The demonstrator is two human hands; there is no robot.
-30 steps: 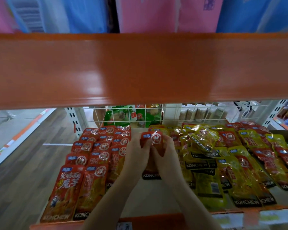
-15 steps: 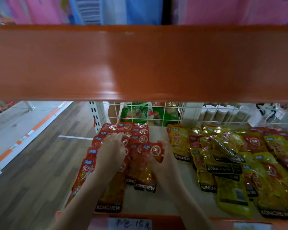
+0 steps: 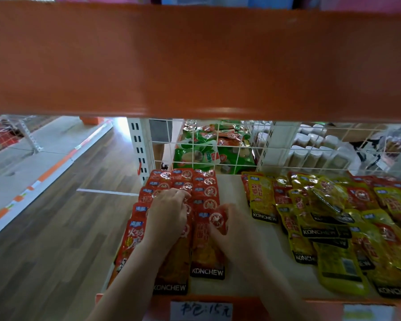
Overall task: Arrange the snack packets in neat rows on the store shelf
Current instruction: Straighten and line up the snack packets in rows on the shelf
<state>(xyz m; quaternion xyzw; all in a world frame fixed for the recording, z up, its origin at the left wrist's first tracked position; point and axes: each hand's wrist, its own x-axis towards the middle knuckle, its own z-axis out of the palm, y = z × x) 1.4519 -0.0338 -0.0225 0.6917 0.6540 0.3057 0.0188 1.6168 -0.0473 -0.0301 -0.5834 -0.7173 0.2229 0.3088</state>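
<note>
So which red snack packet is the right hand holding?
The front red foil packet of the third row, beside the bare gap. The right hand pinches its top corner; the left hand rests on the middle row.

dim, soft focus; wide-angle edge distortion

"KONCHEW" stands in pale letters on the black bottom band of the red snack packets (image 3: 207, 272) near the shelf's front left edge, and again on the yellow packets (image 3: 264, 216) further right. A handwritten price tag (image 3: 200, 310) on the shelf's front edge ends in "15元"; its first characters cannot be read for certain.
</note>
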